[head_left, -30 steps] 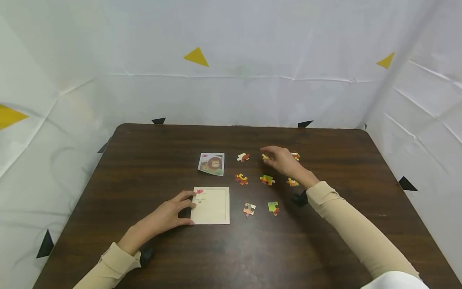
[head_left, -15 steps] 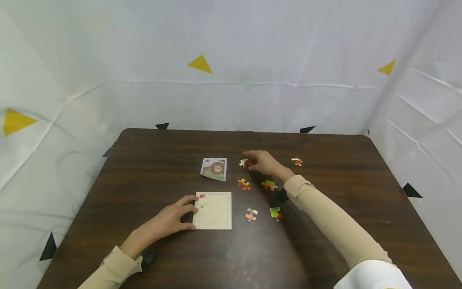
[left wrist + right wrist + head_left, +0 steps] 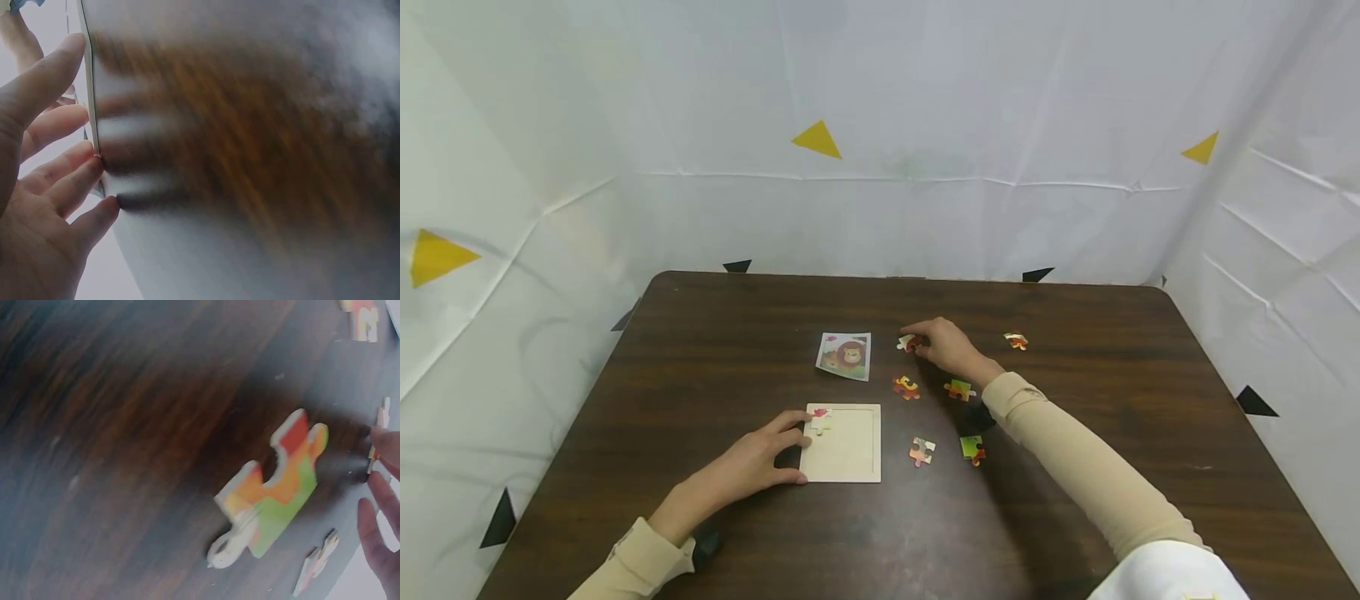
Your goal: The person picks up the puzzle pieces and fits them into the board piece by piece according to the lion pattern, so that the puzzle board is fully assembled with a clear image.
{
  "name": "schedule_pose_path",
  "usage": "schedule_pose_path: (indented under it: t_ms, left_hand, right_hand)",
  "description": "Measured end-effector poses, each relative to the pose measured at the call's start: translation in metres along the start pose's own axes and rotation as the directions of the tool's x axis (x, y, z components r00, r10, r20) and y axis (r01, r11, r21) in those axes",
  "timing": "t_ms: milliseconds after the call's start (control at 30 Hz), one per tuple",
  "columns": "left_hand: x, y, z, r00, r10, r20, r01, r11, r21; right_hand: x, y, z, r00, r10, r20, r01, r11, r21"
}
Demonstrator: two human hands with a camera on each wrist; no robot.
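My left hand (image 3: 763,454) rests along the left edge of a pale square puzzle board (image 3: 850,450), fingers fairly straight. In the left wrist view, its fingertips touch the edge of the board (image 3: 92,94). One piece with a pink patch (image 3: 822,423) lies in the board's upper left corner. Beyond the board, my right hand (image 3: 951,346) pinches a white and red puzzle piece (image 3: 907,342) at the table. The right wrist view has fingertips right at that piece (image 3: 382,419), with a green and orange puzzle piece (image 3: 281,494) lying nearer the camera.
A picture card with a lion (image 3: 844,357) lies behind the board. Loose puzzle pieces stand around: a yellow-red one (image 3: 906,387), a grey-pink one (image 3: 922,452), a green one (image 3: 973,450) and a far right one (image 3: 1016,341). White sheeting (image 3: 910,225) walls the table.
My right hand has moved left across the back of the table, from beside the middle back piece to the white and red piece. The left hand stays at the board.
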State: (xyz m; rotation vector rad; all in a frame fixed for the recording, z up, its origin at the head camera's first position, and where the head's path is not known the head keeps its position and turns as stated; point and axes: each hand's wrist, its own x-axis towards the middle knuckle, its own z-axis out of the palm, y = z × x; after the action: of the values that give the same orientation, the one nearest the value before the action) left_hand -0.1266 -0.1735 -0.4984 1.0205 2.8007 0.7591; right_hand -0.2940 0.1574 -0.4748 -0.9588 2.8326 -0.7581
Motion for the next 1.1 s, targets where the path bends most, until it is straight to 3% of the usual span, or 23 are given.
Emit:
schedule_pose_path:
  t_ms: [400, 667, 833, 1100]
  left_hand:
    - [0.001, 0.003, -0.002, 1.0, -0.009, 0.013, 0.009, 1.0, -0.006]
    - [0.001, 0.004, -0.001, 1.0, -0.016, 0.026, 0.016, 1.0, 0.003]
    - [0.001, 0.003, -0.001, 0.999, -0.021, 0.03, 0.021, 1.0, -0.001]
    - [0.0, 0.002, 0.0, 1.0, -0.017, 0.02, 0.017, 1.0, -0.004]
  right_hand:
    - [-0.001, 0.003, 0.011, 0.991, -0.028, -0.128, 0.018, 0.997, -0.077]
    - [-0.005, 0.007, 0.016, 0.981, -0.157, -0.116, 0.127, 0.965, -0.23]
    - [-0.008, 0.009, 0.017, 0.978, -0.183, -0.095, 0.145, 0.938, -0.314]
    - [-0.01, 0.005, 0.014, 0.966, -0.227, -0.121, 0.194, 0.951, -0.24]
